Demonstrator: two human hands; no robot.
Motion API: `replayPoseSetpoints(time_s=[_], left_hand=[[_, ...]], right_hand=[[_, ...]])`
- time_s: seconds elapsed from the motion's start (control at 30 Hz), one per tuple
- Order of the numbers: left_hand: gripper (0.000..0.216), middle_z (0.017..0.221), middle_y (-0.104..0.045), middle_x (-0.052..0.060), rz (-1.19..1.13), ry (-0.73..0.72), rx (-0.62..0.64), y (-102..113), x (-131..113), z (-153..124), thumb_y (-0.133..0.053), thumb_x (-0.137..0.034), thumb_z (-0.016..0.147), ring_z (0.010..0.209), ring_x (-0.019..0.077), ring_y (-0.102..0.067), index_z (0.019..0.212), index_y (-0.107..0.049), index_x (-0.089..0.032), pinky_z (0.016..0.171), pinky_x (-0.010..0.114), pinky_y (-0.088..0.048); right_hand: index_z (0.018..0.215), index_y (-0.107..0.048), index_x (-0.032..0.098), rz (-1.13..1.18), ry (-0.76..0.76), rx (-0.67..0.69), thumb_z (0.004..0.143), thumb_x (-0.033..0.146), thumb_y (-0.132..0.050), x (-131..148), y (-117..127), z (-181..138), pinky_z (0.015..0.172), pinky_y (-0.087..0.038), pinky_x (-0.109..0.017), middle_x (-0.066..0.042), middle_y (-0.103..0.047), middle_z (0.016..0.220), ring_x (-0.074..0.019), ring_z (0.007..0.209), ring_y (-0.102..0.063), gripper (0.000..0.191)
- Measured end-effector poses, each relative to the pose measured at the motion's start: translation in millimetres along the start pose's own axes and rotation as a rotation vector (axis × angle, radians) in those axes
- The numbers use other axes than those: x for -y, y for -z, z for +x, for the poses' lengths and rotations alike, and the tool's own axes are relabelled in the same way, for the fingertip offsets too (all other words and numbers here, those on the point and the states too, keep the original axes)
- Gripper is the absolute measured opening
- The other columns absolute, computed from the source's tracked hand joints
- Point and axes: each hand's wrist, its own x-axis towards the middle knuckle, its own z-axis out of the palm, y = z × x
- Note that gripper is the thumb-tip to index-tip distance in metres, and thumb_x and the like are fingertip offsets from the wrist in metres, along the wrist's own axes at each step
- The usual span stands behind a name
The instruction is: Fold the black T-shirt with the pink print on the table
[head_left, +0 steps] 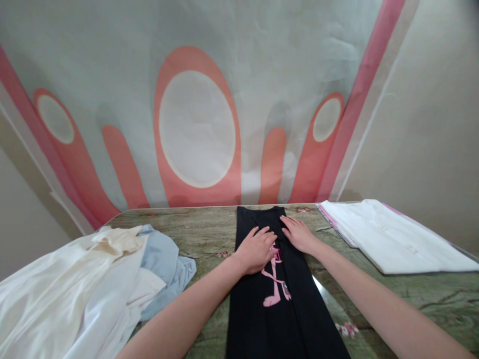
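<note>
A black garment (258, 319) with a pink cartoon figure printed on it lies lengthwise on the table, its sides folded in to a long strip. My left hand (257, 249) rests flat on its middle, fingers stretched out and covering the upper part of the print. Near the garment's far right edge lies my right hand (298, 234), its fingers extended on the black cloth. Neither hand grips anything. The garment's near end runs out of the bottom of the view.
To the left, a loose heap of cream and white cloth (75, 294) lies with a light blue garment (164, 269). Folded white clothes (396, 239) are stacked at the right. The marbled table (209, 224) ends at a wall with a grey and coral printed sheet (247, 60).
</note>
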Motion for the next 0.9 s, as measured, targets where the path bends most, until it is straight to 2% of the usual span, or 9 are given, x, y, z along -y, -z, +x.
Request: replayPoseSetpoints(time_s=[0.1, 0.17, 0.3, 0.43, 0.53, 0.73, 0.9], left_hand=[[0.041, 0.136, -0.04, 0.004, 0.02, -0.057, -0.008, 3, 3, 3, -0.034, -0.027, 0.092, 0.13, 0.0184, -0.024, 0.133, -0.033, -0.021, 0.104, 0.037, -0.018], [0.039, 0.135, -0.042, 0.003, 0.038, -0.12, 0.0, 6, 7, 9, -0.039, -0.022, 0.089, 0.129, 0.0187, -0.025, 0.129, -0.038, -0.023, 0.103, 0.036, -0.02], [0.025, 0.115, -0.057, 0.005, 0.063, -0.211, 0.026, 9, 15, 31, -0.045, -0.019, 0.087, 0.114, 0.0197, -0.043, 0.109, -0.055, -0.022, 0.091, 0.031, -0.032], [0.015, 0.094, -0.061, 0.005, 0.138, -0.254, 0.04, 5, 18, 46, -0.046, -0.018, 0.086, 0.089, 0.0187, -0.054, 0.092, -0.06, -0.02, 0.076, 0.031, -0.037], [0.014, 0.086, -0.06, 0.003, 0.168, -0.231, 0.025, 1, 18, 46, -0.047, -0.017, 0.086, 0.081, 0.0175, -0.055, 0.087, -0.061, -0.02, 0.071, 0.031, -0.037], [0.013, 0.085, -0.06, 0.004, 0.136, -0.121, 0.016, -8, 15, 42, -0.05, -0.018, 0.083, 0.08, 0.0177, -0.056, 0.084, -0.063, -0.019, 0.067, 0.029, -0.038], [0.019, 0.092, -0.062, 0.003, 0.012, -0.062, 0.004, -3, 17, 38, -0.052, -0.02, 0.08, 0.084, 0.0183, -0.057, 0.095, -0.062, -0.022, 0.073, 0.03, -0.04]], right_hand=[[0.128, -0.043, 0.016, 0.024, 0.006, -0.034, 0.088, 0.03, -0.038, -1, -1, 1, 0.101, -0.027, -0.045, -0.012, -0.041, 0.136, -0.0235, 0.126, -0.034, 0.043], [0.125, -0.046, 0.015, 0.037, 0.016, -0.067, 0.087, 0.03, -0.041, 0, 0, 2, 0.101, -0.029, -0.043, -0.013, -0.043, 0.134, -0.0228, 0.124, -0.038, 0.042], [0.119, -0.051, 0.011, 0.054, 0.003, -0.147, 0.085, 0.031, -0.044, 0, 2, 3, 0.098, -0.034, -0.039, -0.015, -0.049, 0.127, -0.0223, 0.117, -0.045, 0.04], [0.115, -0.054, 0.013, 0.052, -0.006, -0.149, 0.085, 0.032, -0.044, -1, 0, 4, 0.096, -0.038, -0.039, -0.014, -0.052, 0.124, -0.0231, 0.114, -0.048, 0.037], [0.118, -0.054, 0.014, 0.012, -0.006, -0.108, 0.086, 0.036, -0.043, -3, -1, 3, 0.096, -0.037, -0.039, -0.014, -0.052, 0.125, -0.0239, 0.115, -0.048, 0.04], [0.126, -0.047, 0.015, -0.077, -0.003, -0.061, 0.09, 0.036, -0.034, -2, 2, 0, 0.099, -0.033, -0.04, -0.012, -0.046, 0.132, -0.0245, 0.121, -0.041, 0.044], [0.126, -0.047, 0.017, -0.084, -0.022, -0.069, 0.09, 0.033, -0.033, 3, 5, -3, 0.097, -0.033, -0.04, -0.011, -0.047, 0.131, -0.0243, 0.12, -0.041, 0.042]])
